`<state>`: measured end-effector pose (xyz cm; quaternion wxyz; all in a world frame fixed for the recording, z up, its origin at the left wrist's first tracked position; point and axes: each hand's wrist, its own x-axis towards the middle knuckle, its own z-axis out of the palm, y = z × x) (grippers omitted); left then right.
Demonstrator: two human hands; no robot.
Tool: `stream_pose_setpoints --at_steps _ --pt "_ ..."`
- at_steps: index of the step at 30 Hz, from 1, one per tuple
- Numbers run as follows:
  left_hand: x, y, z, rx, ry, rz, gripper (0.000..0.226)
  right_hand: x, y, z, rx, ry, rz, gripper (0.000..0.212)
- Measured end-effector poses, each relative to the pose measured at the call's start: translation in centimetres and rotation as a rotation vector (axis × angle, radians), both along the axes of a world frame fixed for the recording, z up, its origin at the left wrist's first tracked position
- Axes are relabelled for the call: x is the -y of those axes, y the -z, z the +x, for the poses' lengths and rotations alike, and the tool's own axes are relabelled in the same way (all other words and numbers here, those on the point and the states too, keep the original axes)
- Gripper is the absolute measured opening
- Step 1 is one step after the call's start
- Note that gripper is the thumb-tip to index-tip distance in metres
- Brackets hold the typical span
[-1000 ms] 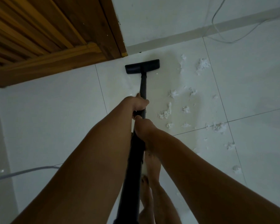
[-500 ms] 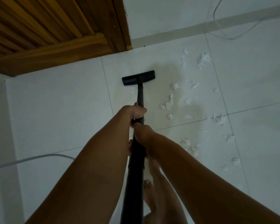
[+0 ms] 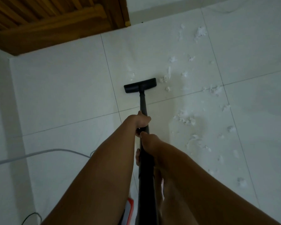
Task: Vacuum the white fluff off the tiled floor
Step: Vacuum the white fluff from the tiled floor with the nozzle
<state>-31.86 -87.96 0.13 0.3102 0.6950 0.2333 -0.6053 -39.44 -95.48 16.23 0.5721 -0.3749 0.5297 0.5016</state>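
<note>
left hand (image 3: pixel 141 121): curled tight round the black tube (image 3: pixel 143 103).
right hand (image 3: pixel 151 142): gripped the tube just behind the left hand.
brush head (image 3: pixel 140 85): sat flat on the tiled floor (image 3: pixel 63 95).
white fluff (image 3: pixel 186 119): lay in bits right of the brush head, the nearest just beside it.
wooden door (image 3: pixel 55 25): stood at the far left.

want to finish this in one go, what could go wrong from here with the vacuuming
1. Left hand and right hand grip the vacuum tube with the vacuum head left of most white fluff; straight strokes may miss it.
2. The grey cable lies on the tiled floor at the person's left; stepping back could snag it.
</note>
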Motion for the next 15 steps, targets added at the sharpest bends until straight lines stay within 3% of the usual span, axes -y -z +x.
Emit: stream_pose_setpoints --at_steps 4,13,15 --pt "0.0 0.1 -4.2 -0.005 -0.036 0.004 0.070 -0.1 1.3 -4.5 0.007 -0.015 0.025 0.035" --pt "0.6 1.5 -13.7 0.023 -0.017 0.008 0.076 0.1 3.8 -14.3 0.069 -0.009 -0.052 0.023" --pt "0.8 2.3 -16.6 0.025 0.021 0.015 0.083 0.3 4.5 -17.3 0.120 -0.013 -0.104 0.036"
